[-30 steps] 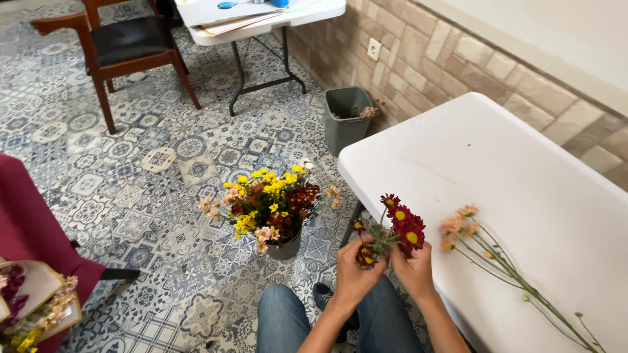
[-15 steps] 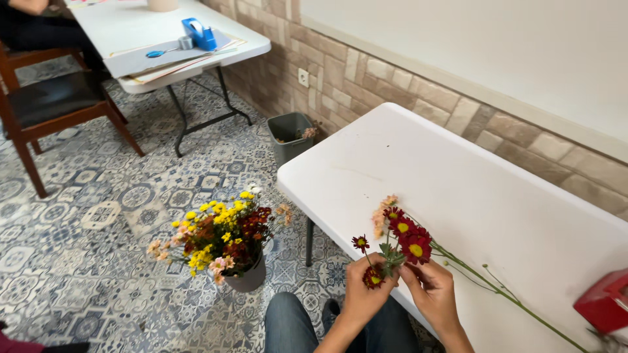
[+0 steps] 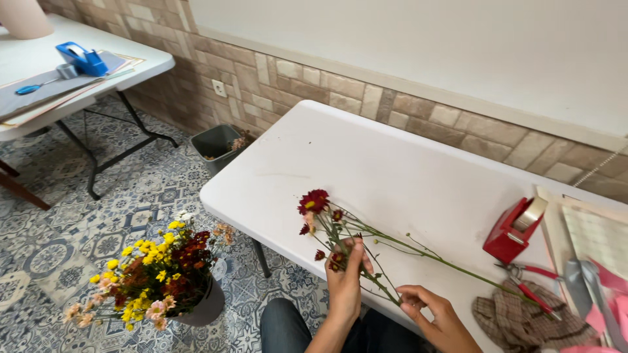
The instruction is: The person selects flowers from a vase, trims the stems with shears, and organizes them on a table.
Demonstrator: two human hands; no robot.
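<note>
My left hand (image 3: pixel 345 278) grips a bunch of dark red flowers (image 3: pixel 315 202) just below the blooms, at the near edge of the white table (image 3: pixel 392 163). My right hand (image 3: pixel 437 314) pinches the lower ends of the green stems near the table edge. One long thin stem (image 3: pixel 451 263) lies across the tabletop toward the right. The blooms point left and away from me.
A red tape dispenser (image 3: pixel 514 230), red-handled pliers (image 3: pixel 533 281), a checked cloth (image 3: pixel 533 320) and pink ribbon (image 3: pixel 605 294) lie at the right. A pot of yellow, red and pink flowers (image 3: pixel 157 274) stands on the tiled floor. A grey bin (image 3: pixel 219 147) and a second table (image 3: pixel 65 72) are behind.
The view has swung to the right, bringing the tape dispenser, pliers and cloth into sight. My right hand slid down the stems toward their ends; my left hand keeps its hold.
</note>
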